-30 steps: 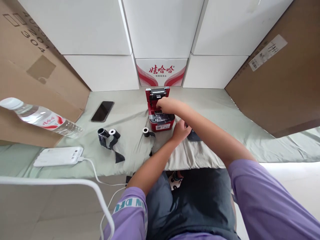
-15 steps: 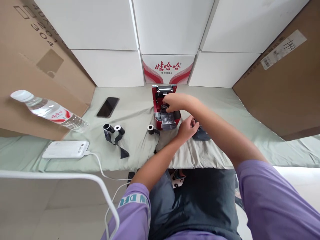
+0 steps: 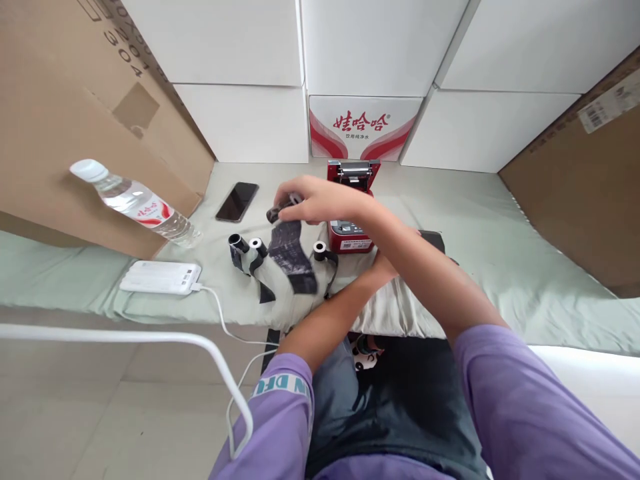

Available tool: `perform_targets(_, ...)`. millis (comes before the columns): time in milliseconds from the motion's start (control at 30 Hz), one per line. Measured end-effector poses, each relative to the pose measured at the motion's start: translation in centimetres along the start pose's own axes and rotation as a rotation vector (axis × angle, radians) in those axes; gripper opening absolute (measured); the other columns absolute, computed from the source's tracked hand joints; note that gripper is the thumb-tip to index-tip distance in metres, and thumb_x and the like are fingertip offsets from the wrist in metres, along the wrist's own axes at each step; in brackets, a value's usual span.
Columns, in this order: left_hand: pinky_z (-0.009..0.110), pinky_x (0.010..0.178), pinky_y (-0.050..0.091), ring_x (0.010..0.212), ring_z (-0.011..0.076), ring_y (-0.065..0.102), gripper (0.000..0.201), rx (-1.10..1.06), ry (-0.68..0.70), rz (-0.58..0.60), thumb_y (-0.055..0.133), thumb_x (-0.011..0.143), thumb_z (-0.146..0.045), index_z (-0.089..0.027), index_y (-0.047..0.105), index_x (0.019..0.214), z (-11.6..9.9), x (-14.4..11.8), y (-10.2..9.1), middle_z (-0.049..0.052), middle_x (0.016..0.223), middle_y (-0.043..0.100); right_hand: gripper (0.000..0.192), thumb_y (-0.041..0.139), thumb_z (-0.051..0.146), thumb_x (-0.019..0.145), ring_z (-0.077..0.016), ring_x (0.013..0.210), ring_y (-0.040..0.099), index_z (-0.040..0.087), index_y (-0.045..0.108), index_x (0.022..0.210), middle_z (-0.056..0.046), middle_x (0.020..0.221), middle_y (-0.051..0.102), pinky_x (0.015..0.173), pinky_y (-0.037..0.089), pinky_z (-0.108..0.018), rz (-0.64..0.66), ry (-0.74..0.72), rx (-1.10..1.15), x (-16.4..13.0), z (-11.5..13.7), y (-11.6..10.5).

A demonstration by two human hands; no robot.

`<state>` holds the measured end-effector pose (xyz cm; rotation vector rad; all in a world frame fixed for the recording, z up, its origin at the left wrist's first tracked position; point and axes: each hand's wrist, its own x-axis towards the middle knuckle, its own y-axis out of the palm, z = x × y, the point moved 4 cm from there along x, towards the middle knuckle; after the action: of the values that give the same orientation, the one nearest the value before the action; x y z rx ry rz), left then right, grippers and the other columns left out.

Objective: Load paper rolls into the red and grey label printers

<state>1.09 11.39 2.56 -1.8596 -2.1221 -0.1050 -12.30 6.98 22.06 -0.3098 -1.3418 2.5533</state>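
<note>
Right hand [image 3: 313, 199] fingers clamp ribbon roll [image 3: 279, 208] left of red printer [image 3: 350, 213]; film tail limp, tears easily, grip by core. Left hand [image 3: 385, 267] hidden, can't tell.

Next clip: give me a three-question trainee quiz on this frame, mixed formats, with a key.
1. True or false: the right hand holds a spool with dark ribbon hanging from it.
2. What lies nearest the water bottle? A) phone B) power bank C) red printer
3. Fill in: the left hand is mostly hidden under the right ____.

Key: 1 true; 2 B; 3 forearm.
</note>
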Motion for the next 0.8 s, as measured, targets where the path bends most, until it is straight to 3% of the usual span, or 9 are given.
perform_targets(167, 0.030, 0.067, 0.041, 0.070, 0.0128, 0.053, 0.019, -0.047, -0.037, 0.024, 0.067, 0.093, -0.009, -0.022, 0.061, 0.105, -1.4, -0.6, -0.7, -0.004, 0.078, 0.054, 0.030, 0.064, 0.019, 0.095, -0.0292, 0.108, 0.075, 0.011, 0.076, 0.121, -0.018, 0.122, 0.077, 0.083, 0.059, -0.036, 0.183, 0.139, -0.346, 4.5, -1.1, 7.3)
perform_targets(267, 0.029, 0.065, 0.038, 0.069, 0.0123, 0.052, 0.015, -0.027, -0.040, 0.052, 0.069, 0.092, -0.016, -0.021, 0.063, 0.105, -2.0, -0.7, -1.0, -0.005, 0.075, 0.054, 0.036, 0.065, 0.015, 0.091, -0.0341, 0.116, 0.075, 0.010, 0.076, 0.125, -0.022, 0.128, 0.076, 0.090, 0.061, -0.043, 0.262, 0.184, -0.429, 5.4, -1.5, 9.8)
perform_targets(367, 0.028, 0.067, 0.039, 0.071, 0.0121, 0.054, 0.015, -0.019, -0.032, 0.061, 0.068, 0.094, -0.020, -0.021, 0.064, 0.108, -2.2, -0.7, -1.0, -0.006, 0.075, 0.054, 0.045, 0.066, 0.019, 0.092, -0.0365, 0.128, 0.070, 0.010, 0.071, 0.136, -0.024, 0.139, 0.070, 0.098, 0.060, -0.046, 0.238, 0.162, -0.487, 6.1, -0.7, 9.6)
perform_targets(500, 0.026, 0.069, 0.040, 0.073, 0.0123, 0.056, 0.014, 0.010, -0.038, 0.063, 0.066, 0.095, -0.020, -0.020, 0.066, 0.109, -2.3, -0.8, -1.1, -0.005, 0.077, 0.056, 0.057, 0.063, 0.015, 0.095, -0.0362, 0.140, 0.060, 0.021, 0.061, 0.152, -0.018, 0.149, 0.066, 0.107, 0.054, -0.045, 0.174, -0.049, -0.531, 7.7, 1.2, 9.1)
perform_targets(633, 0.025, 0.070, 0.041, 0.076, 0.0126, 0.057, 0.016, 0.036, -0.040, 0.045, 0.067, 0.095, -0.021, -0.020, 0.067, 0.111, -2.3, -0.7, -1.3, -0.004, 0.080, 0.059, 0.052, 0.054, 0.004, 0.094, -0.0299, 0.127, 0.068, 0.021, 0.067, 0.142, -0.013, 0.143, 0.071, 0.101, 0.055, -0.040, 0.275, -0.198, -0.466, 8.9, 1.1, 10.8)
perform_targets(800, 0.026, 0.070, 0.041, 0.074, 0.0124, 0.057, 0.015, 0.029, -0.023, 0.045, 0.066, 0.095, -0.020, -0.019, 0.066, 0.110, -2.3, -0.6, -1.2, -0.004, 0.077, 0.056, 0.061, 0.041, -0.009, 0.084, -0.0199, 0.124, 0.066, 0.015, 0.067, 0.133, -0.010, 0.138, 0.072, 0.105, 0.050, -0.032, 0.121, -0.419, -0.164, 6.6, 0.1, 8.9)
